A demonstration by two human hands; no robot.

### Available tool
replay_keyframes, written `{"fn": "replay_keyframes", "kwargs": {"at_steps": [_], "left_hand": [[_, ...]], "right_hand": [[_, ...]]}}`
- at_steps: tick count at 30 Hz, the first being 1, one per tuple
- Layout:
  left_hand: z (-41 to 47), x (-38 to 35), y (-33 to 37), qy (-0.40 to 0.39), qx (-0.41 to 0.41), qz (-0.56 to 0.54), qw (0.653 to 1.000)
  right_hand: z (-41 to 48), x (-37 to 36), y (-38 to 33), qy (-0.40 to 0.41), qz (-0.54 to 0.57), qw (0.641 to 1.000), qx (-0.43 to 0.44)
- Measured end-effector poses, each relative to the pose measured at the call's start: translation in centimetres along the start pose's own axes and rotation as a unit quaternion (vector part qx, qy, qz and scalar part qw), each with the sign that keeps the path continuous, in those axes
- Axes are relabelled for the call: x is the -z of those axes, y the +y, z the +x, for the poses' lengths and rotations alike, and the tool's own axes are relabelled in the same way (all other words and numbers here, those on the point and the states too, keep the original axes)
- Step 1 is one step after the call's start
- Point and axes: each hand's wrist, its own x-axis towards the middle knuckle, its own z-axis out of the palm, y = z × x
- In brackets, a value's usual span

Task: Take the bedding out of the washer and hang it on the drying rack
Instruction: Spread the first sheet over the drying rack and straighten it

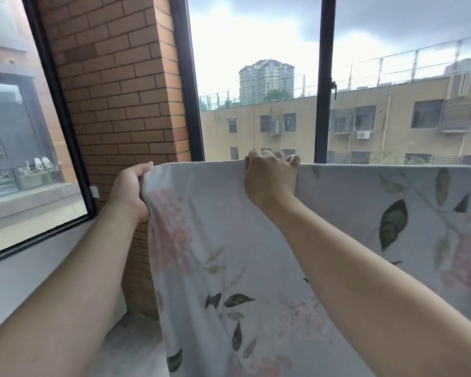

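The bedding (229,235) runs off the right and bottom edges of the frame and covers whatever carries its top fold. The left hand (128,190) has its fingers buried in cloth. The right hand (269,180) curls its fingertips out of sight behind the fold.

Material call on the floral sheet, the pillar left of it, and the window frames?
Floral sheet: thin woven fabric, likely cotton or a blend, matte; it drapes and gathers into soft folds. Pillar: orange-brown brick facing with dark mortar joints, matte. Window frame: dark, smooth, probably painted metal; cannot tell for sure.
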Motion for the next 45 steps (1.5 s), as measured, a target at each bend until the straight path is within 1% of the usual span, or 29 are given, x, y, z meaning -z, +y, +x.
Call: {"fn": "replay_keyframes", "kwargs": {"at_steps": [2, 5, 6, 9, 11, 14, 16, 17, 18, 20, 25, 28, 33, 38, 40, 42, 45], "left_hand": [[2.7, 1.8, 0.3, 0.012, 0.017, -0.012, 1.000], [6.6, 3.6, 0.4, -0.006, 0.054, -0.006, 0.998], [7.7, 3.8, 0.5, -0.002, 0.064, -0.001, 0.998], [9.2, 3.8, 0.5, -0.028, 0.073, 0.016, 0.997], [10.0, 3.6, 0.6, -0.041, 0.080, 0.010, 0.996], [10.9, 4.6, 1.1, -0.069, 0.068, -0.010, 0.995], [12.3, 4.6, 1.1, -0.060, 0.040, -0.029, 0.997], [12.8, 4.9, 1.2, -0.063, 0.028, -0.032, 0.997], [13.4, 6.1, 2.7, -0.102, 0.046, -0.043, 0.993], [14.3, 6.4, 2.6, -0.121, 0.034, -0.045, 0.991], [14.7, 7.3, 2.3, -0.112, 0.043, -0.035, 0.992], [14.4, 6.9, 2.0, -0.132, 0.058, -0.022, 0.989], [14.9, 6.9, 3.0, -0.134, 0.065, 0.031, 0.988], [15.0, 6.4, 3.0, -0.131, 0.075, 0.066, 0.986], [15.0, 6.3, 2.8, -0.126, 0.074, 0.067, 0.987], [14.7, 6.2, 2.6, -0.105, 0.065, 0.069, 0.990], [14.2, 6.2, 2.6, -0.083, 0.040, 0.069, 0.993]], "right_hand": [[0.0, -0.3, -0.5, -0.007, -0.010, 1.000, -0.004], [-0.3, -0.4, -1.0, -0.017, -0.028, 0.999, -0.020], [-0.3, -0.3, -1.1, -0.017, -0.022, 0.999, -0.028], [-0.4, 0.0, -2.0, -0.020, -0.034, 0.998, -0.058], [-0.2, 0.4, -2.7, -0.045, -0.064, 0.993, -0.086], [0.4, 1.0, -4.3, -0.076, -0.070, 0.986, -0.130], [1.0, 1.6, -4.2, -0.086, -0.042, 0.985, -0.145], [1.2, 1.1, -4.4, -0.077, -0.042, 0.986, -0.139], [1.0, 1.4, -6.7, -0.056, -0.075, 0.984, -0.151], [0.5, 1.3, -6.6, -0.048, -0.076, 0.983, -0.158], [-0.2, -0.4, -5.8, -0.066, -0.085, 0.984, -0.142], [0.5, 0.2, -5.7, -0.075, -0.081, 0.981, -0.156], [1.4, 0.1, -5.5, -0.064, -0.077, 0.984, -0.148], [0.6, -0.6, -4.9, -0.059, -0.094, 0.987, -0.116], [0.6, -0.4, -4.8, -0.060, -0.090, 0.987, -0.115], [0.4, -0.2, -4.8, -0.063, -0.089, 0.987, -0.114], [0.1, -0.1, -4.6, -0.062, -0.092, 0.988, -0.107]]}}
